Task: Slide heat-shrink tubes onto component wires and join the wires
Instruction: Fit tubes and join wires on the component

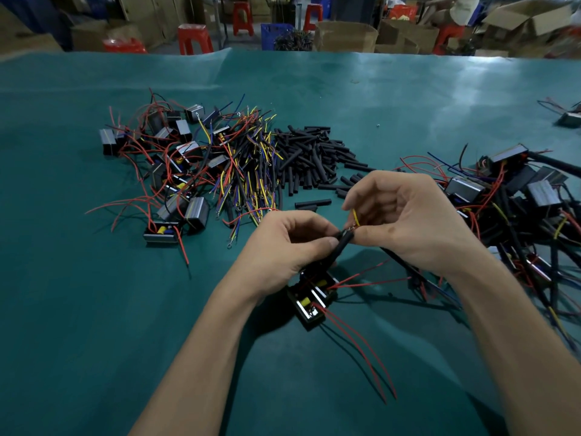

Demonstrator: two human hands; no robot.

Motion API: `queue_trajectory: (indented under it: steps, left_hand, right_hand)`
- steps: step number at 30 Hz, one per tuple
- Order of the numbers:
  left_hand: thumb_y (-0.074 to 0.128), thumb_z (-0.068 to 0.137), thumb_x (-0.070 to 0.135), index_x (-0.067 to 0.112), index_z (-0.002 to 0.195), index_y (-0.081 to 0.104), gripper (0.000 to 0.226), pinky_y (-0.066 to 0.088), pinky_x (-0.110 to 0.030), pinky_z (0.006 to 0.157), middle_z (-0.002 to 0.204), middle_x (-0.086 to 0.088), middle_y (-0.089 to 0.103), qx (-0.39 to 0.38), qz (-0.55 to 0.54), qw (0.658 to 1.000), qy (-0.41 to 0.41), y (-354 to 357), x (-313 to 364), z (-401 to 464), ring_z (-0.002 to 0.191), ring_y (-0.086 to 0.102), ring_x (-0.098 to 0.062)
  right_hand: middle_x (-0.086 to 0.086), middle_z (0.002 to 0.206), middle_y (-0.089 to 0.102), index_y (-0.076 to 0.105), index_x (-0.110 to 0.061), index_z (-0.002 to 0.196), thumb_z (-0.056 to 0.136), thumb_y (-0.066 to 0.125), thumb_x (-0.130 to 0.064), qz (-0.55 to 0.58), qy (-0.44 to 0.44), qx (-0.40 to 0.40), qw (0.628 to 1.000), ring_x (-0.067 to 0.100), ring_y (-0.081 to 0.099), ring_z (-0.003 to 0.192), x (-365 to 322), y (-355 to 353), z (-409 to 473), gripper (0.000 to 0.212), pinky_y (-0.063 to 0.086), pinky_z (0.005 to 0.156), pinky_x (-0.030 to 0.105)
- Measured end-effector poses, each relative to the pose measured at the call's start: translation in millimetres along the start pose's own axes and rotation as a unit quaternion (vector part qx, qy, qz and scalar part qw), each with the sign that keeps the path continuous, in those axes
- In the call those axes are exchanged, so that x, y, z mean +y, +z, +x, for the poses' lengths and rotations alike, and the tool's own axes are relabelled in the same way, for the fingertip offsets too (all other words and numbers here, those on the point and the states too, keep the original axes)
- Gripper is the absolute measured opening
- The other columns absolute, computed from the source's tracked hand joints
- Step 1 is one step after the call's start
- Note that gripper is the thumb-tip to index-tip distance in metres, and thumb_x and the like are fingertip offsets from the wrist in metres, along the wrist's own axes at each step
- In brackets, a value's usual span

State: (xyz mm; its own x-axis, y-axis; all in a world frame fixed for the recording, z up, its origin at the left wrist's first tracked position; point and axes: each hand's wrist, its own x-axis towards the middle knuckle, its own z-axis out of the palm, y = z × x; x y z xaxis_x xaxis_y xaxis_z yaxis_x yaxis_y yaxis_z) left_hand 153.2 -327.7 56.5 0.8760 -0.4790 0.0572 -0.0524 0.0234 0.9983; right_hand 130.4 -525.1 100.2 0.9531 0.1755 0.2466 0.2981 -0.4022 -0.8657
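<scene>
Two hands are working a tube and a wire together above a small component.

The left hand (pixel 290 243) is pinching a black heat-shrink tube (pixel 341 245), fingers curled round it, while the right hand (pixel 405 221) is pinching a yellow wire (pixel 356 218) just at the tube's upper end. The component (pixel 311 298) (red leads trailing near) is lying under the hands on the green table (pixel 94 309). At far right, open cardboard boxes (pixel 345 36) are standing, contents unclear.
</scene>
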Motion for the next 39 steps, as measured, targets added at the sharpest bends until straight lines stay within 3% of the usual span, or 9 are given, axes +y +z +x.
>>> queue_trajectory:
  steps: [6,10,14,18,25,30,34,36,39]
  left_hand:
    - [0.07,0.084,-0.011,0.0,0.091,0.07,0.013,0.054,-0.017,0.069,0.073,0.001,0.07,-0.025,-0.018,0.999,-0.009,-4,0,0,0.065,0.063,-0.006]
    - [0.071,0.085,-0.004,0.005,0.094,0.073,0.013,0.052,-0.021,0.07,0.079,-0.004,0.07,-0.032,-0.037,0.999,-0.012,-3,0,0,0.072,0.062,-0.013]
    - [0.073,0.086,0.003,0.005,0.094,0.075,0.008,0.049,-0.02,0.069,0.078,-0.001,0.071,0.001,-0.034,0.999,0.008,3,-2,1,0.072,0.061,-0.012]
    - [0.075,0.086,0.003,0.0,0.09,0.075,0.005,0.049,-0.018,0.065,0.073,-0.001,0.07,0.032,-0.023,0.999,0.022,7,-3,3,0.067,0.061,-0.011]
    - [0.071,0.09,0.003,0.003,0.088,0.076,0.005,0.053,-0.036,0.075,0.077,-0.019,0.072,0.054,0.006,0.998,0.014,12,-3,4,0.072,0.065,-0.022]
    - [0.064,0.097,0.006,0.007,0.09,0.075,0.014,0.054,-0.029,0.075,0.077,-0.007,0.075,-0.005,0.036,0.999,-0.014,7,-4,4,0.076,0.068,-0.018]
    - [0.061,0.098,0.005,0.007,0.092,0.075,0.016,0.054,-0.028,0.076,0.079,-0.006,0.074,-0.044,0.03,0.998,-0.02,2,-3,3,0.078,0.067,-0.017]
    - [0.065,0.094,0.001,0.004,0.094,0.075,0.01,0.055,-0.022,0.074,0.08,-0.006,0.075,-0.037,0.013,0.999,-0.017,1,-3,2,0.078,0.068,-0.015]
    - [0.071,0.088,-0.002,0.002,0.092,0.075,0.007,0.053,-0.03,0.08,0.083,-0.01,0.074,-0.011,-0.004,1.0,-0.01,2,-3,3,0.08,0.066,-0.019]
  right_hand:
    - [0.012,0.079,0.074,0.07,-0.016,0.09,0.071,0.084,0.013,0.018,-0.005,-0.001,1.0,0.021,0.07,0.069,-1,0,-1,0.037,0.059,0.07,0.039]
    - [0.013,0.08,0.075,0.07,-0.015,0.09,0.07,0.087,0.009,0.028,-0.009,-0.006,1.0,0.023,0.071,0.07,-1,-2,-1,0.035,0.058,0.072,0.038]
    - [0.012,0.081,0.076,0.071,-0.018,0.09,0.066,0.089,-0.008,0.034,-0.012,-0.001,0.999,0.023,0.072,0.071,-2,-4,-2,0.032,0.06,0.072,0.034]
    - [0.012,0.082,0.076,0.071,-0.018,0.091,0.066,0.089,-0.008,0.029,-0.016,0.0,0.999,0.021,0.072,0.071,-1,-4,-1,0.032,0.06,0.071,0.031]
    - [0.008,0.079,0.075,0.07,-0.021,0.09,0.065,0.089,-0.014,0.011,-0.016,0.013,1.0,0.02,0.071,0.068,-3,-4,-1,0.032,0.059,0.069,0.033]
    - [0.01,0.078,0.075,0.069,-0.021,0.089,0.067,0.087,0.001,0.003,-0.006,0.01,1.0,0.023,0.072,0.069,-3,-4,-1,0.035,0.059,0.071,0.044]
    - [0.009,0.077,0.076,0.068,-0.017,0.088,0.071,0.082,0.016,0.018,-0.003,0.005,1.0,0.018,0.07,0.067,-2,-4,-1,0.04,0.058,0.068,0.032]
    - [0.009,0.078,0.076,0.067,-0.016,0.089,0.07,0.082,0.016,0.021,-0.008,0.009,1.0,0.018,0.071,0.067,-2,-5,-1,0.04,0.059,0.069,0.032]
    - [0.01,0.079,0.076,0.068,-0.017,0.089,0.068,0.084,0.008,0.028,-0.013,0.013,0.999,0.021,0.072,0.069,-3,-6,-2,0.036,0.059,0.071,0.036]
